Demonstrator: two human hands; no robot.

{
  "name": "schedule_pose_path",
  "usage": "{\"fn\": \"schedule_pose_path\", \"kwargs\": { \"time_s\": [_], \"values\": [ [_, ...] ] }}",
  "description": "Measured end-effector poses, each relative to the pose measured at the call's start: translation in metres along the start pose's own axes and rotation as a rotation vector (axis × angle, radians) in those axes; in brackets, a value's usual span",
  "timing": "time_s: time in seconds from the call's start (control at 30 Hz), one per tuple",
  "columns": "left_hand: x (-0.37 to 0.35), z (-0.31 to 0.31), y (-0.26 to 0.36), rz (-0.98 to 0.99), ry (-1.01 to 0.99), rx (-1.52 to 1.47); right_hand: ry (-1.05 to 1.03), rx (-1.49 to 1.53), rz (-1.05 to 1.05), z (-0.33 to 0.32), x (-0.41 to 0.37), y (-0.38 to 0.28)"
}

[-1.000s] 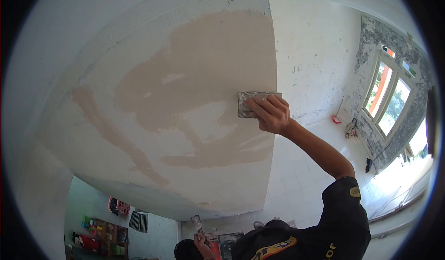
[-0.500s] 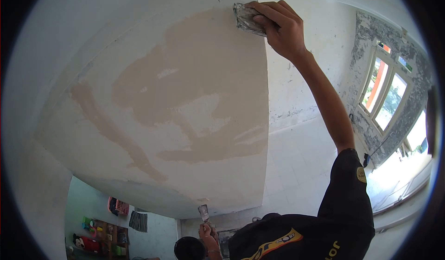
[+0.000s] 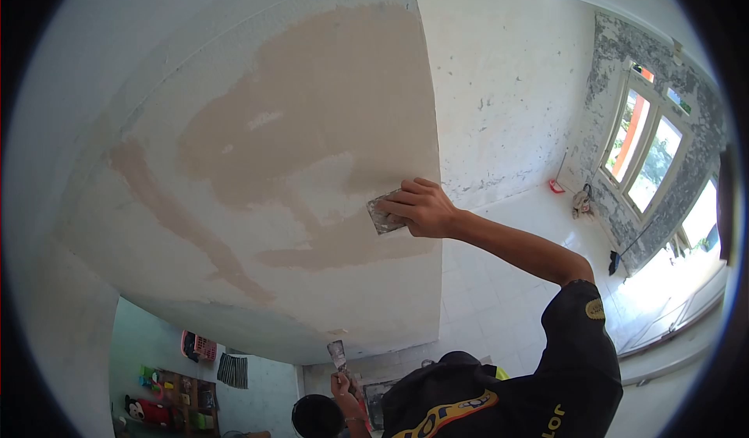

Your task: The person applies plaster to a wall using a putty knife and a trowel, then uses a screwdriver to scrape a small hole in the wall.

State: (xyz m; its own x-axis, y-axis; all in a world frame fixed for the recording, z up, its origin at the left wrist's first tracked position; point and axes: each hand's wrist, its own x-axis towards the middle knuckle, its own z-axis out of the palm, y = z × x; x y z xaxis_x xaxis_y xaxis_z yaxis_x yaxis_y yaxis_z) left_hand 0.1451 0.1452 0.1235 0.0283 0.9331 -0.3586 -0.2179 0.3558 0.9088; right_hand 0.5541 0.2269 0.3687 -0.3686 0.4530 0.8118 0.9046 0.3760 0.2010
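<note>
My right hand (image 3: 424, 208) is closed around a wide, smeared putty blade (image 3: 382, 218), its flat edge against the wall (image 3: 367, 305) close to the corner. Brownish wet filler (image 3: 343, 71) covers a large patch of that wall, with pale gaps in it and a separate slanting streak at the left. Low in the view, my left hand (image 3: 343, 389) grips a narrow putty knife (image 3: 336, 354), blade up and coated with filler. Beside that hand is a round black bucket (image 3: 318, 416); its contents cannot be made out.
A stained wall with a window (image 3: 644, 145) stands at the right, above a white tiled floor (image 3: 484, 282). A red dustpan (image 3: 555, 186) lies by the far wall. At the lower left are a shelf (image 3: 187, 395) with several items and a pink basket (image 3: 204, 348).
My right hand has swept down the wall with the wide blade, from the top corner to about mid-height. Filler now covers more of the upper right area. My left hand has hardly moved.
</note>
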Motion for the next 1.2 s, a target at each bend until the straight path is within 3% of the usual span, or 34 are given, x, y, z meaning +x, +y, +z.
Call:
{"fn": "schedule_pose_path", "kwargs": {
  "time_s": [0.03,0.17,0.23,0.37,0.47,0.73,0.8,0.83,0.9,0.93,1.0,1.1,1.2],
  "values": [
    [0.001,-0.001,-0.001,0.013,-0.012,0.000,0.034,0.106,0.101,-0.017,0.015,0.003],
    [0.006,-0.005,-0.010,0.039,-0.043,0.022,0.402,-0.210,0.044,-0.094,0.084,0.057],
    [0.010,-0.007,-0.014,0.026,-0.044,0.035,0.472,-0.275,-0.007,-0.111,0.098,0.084],
    [0.013,-0.006,-0.017,0.027,-0.068,0.038,0.388,-0.331,-0.058,-0.080,0.067,0.076],
    [0.008,0.005,-0.009,-0.005,-0.045,0.042,0.366,-0.325,-0.058,-0.024,-0.001,0.056],
    [0.006,0.010,-0.002,-0.018,-0.137,0.082,0.082,-0.104,0.116,0.051,-0.132,-0.021],
    [0.003,0.015,0.002,-0.024,-0.162,0.087,0.102,0.234,0.529,0.055,-0.135,-0.036],
    [0.005,0.017,0.002,-0.006,-0.180,0.090,0.106,0.234,0.523,0.047,-0.125,-0.043],
    [0.004,0.020,0.006,0.014,-0.191,0.094,0.213,0.704,1.129,0.027,-0.106,-0.058],
    [0.002,0.025,0.009,0.009,-0.189,0.070,0.360,0.853,1.169,0.024,-0.097,-0.057],
    [-0.003,0.027,0.012,0.005,-0.179,0.047,0.459,0.787,1.098,0.005,-0.075,-0.044],
    [-0.002,0.025,0.011,0.001,-0.195,0.035,0.655,0.380,0.731,-0.048,-0.005,-0.011],
    [0.002,0.014,0.000,-0.042,-0.218,0.042,0.675,-0.068,0.366,-0.077,0.054,0.026]
  ]
}}
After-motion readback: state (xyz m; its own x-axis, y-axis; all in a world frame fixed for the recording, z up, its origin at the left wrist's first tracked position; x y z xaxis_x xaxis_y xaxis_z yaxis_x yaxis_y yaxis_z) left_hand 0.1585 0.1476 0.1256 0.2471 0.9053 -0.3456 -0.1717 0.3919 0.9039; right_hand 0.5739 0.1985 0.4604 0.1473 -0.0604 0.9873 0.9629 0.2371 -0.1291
